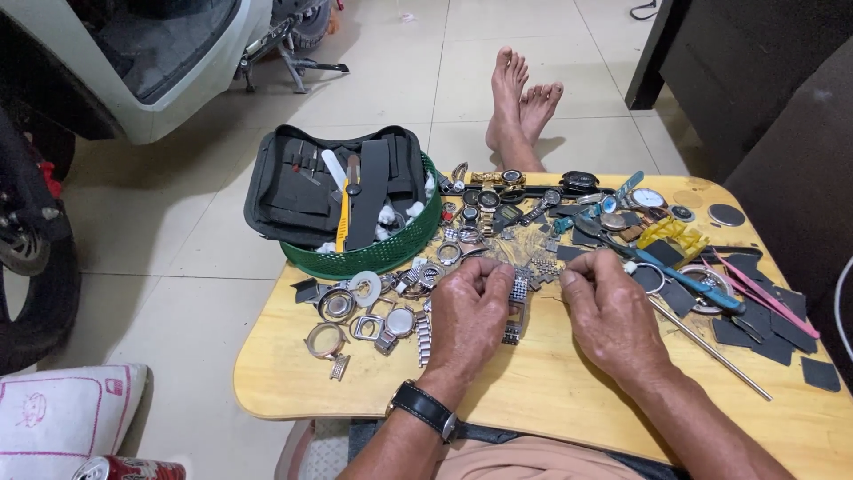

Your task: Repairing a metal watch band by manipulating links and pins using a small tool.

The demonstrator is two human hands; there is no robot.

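Observation:
My left hand, with a black wristwatch on its wrist, pinches a silver metal watch bracelet near the middle of the small wooden table. The bracelet hangs down from my fingers onto the tabletop. My right hand is closed beside it, fingertips pinched together at the bracelet's right side; whether it holds a small part is hidden. Loose bracelet links lie just beyond my hands.
A green basket holding a black tool pouch stands at the table's back left. Watch cases lie left, assembled watches at the back, tweezers, a blue tool and dark pads right. Bare feet rest beyond the table.

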